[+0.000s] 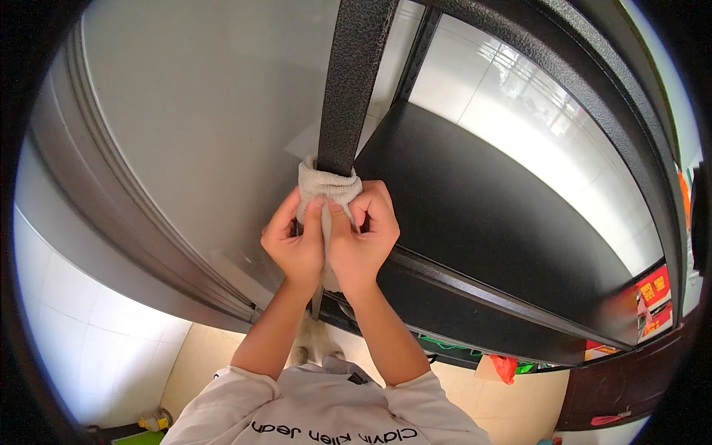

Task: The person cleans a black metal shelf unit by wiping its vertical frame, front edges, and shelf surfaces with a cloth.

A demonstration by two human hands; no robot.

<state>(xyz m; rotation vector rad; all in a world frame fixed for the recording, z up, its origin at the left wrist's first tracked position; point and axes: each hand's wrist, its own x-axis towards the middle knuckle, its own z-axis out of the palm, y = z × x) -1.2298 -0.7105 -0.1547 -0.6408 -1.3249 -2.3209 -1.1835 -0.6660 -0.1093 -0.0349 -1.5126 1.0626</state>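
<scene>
A light grey cloth is wrapped around a black metal post of a shelf rack, near the middle of the view. My left hand grips the cloth on the post's left side. On the right side my right hand holds the same cloth. Both thumbs press together on the front of it, and the fingers curl round towards the post. A loose end of the cloth hangs down between my hands.
The black shelf extends to the right, with a metal edge bar below it. A large grey panel stands at the left. Red packages sit at the far right, and a red bag lies lower down.
</scene>
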